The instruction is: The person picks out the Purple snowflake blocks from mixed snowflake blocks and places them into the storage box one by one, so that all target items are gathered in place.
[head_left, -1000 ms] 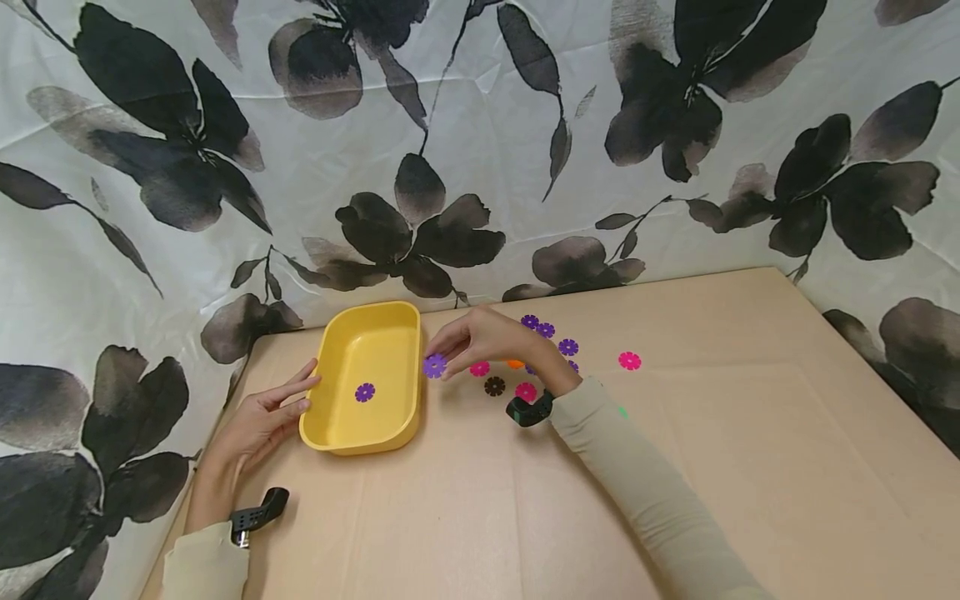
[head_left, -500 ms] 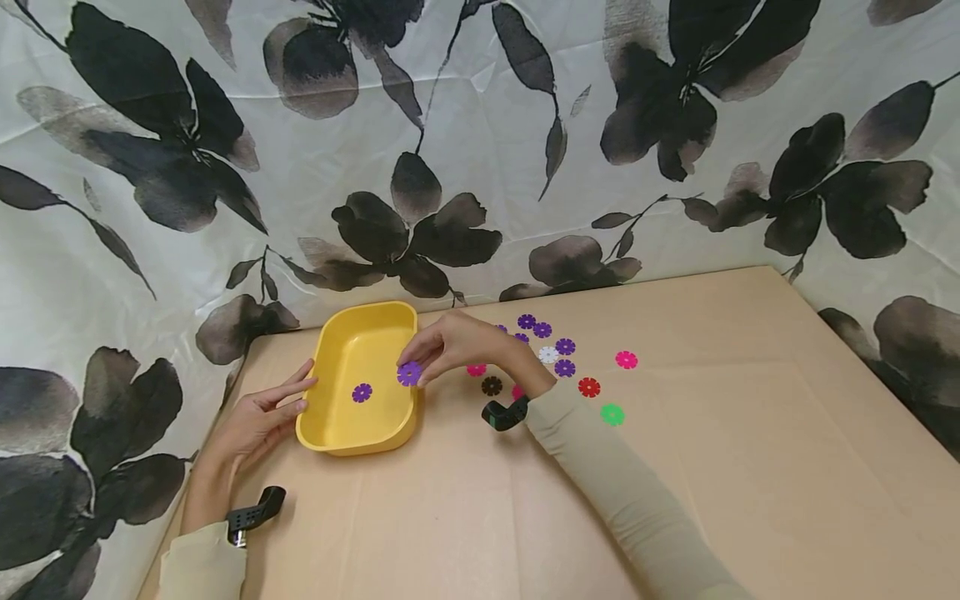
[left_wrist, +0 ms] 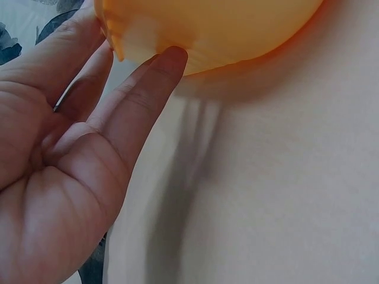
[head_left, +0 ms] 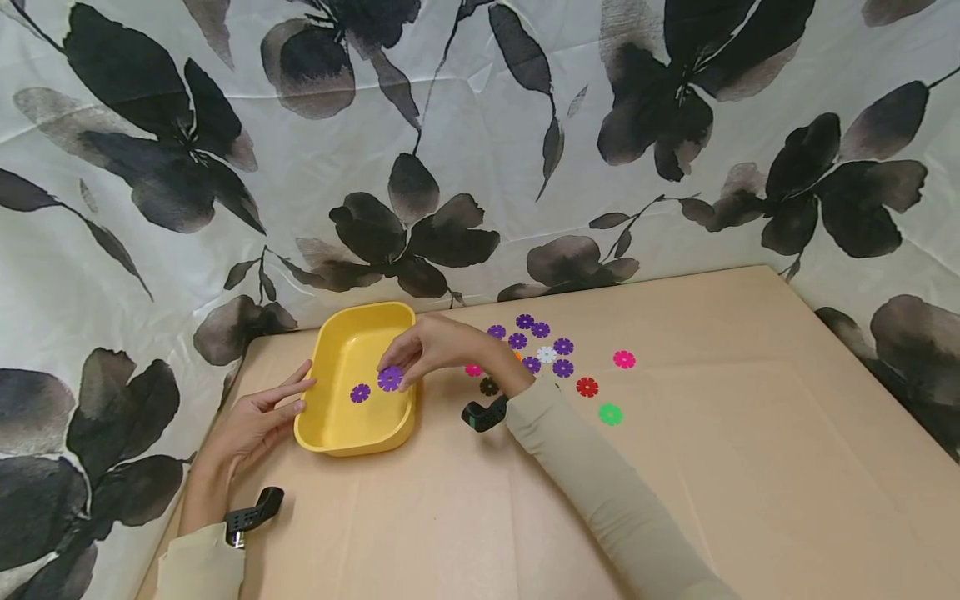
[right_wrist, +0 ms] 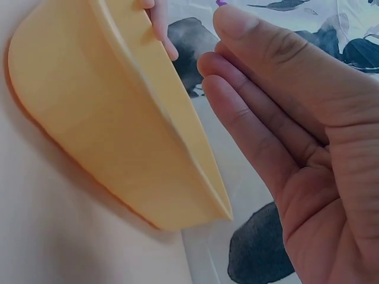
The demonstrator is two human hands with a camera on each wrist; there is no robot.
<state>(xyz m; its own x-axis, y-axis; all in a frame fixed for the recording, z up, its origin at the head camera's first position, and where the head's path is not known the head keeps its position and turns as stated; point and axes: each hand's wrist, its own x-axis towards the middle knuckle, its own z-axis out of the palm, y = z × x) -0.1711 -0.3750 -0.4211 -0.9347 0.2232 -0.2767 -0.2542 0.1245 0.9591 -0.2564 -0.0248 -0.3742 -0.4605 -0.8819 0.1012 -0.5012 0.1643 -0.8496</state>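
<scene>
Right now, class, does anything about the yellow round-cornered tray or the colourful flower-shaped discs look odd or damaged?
Nothing stands out. The yellow round-cornered tray stands open side up, with one purple flower-shaped disc inside; the right hand pinches another purple disc. The loose coloured discs show no visible damage.

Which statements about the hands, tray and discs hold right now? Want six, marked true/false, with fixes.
1. The right hand pinches a purple disc. True.
2. The left hand holds the green disc. False: the left hand touches the tray.
3. Another purple disc lies in the tray. True.
4. The green disc lies in the tray. False: the green disc lies on the table.
5. The red disc lies between the white disc and the green disc. True.
6. The black disc touches the red disc. False: the black disc lies apart from it.
</scene>
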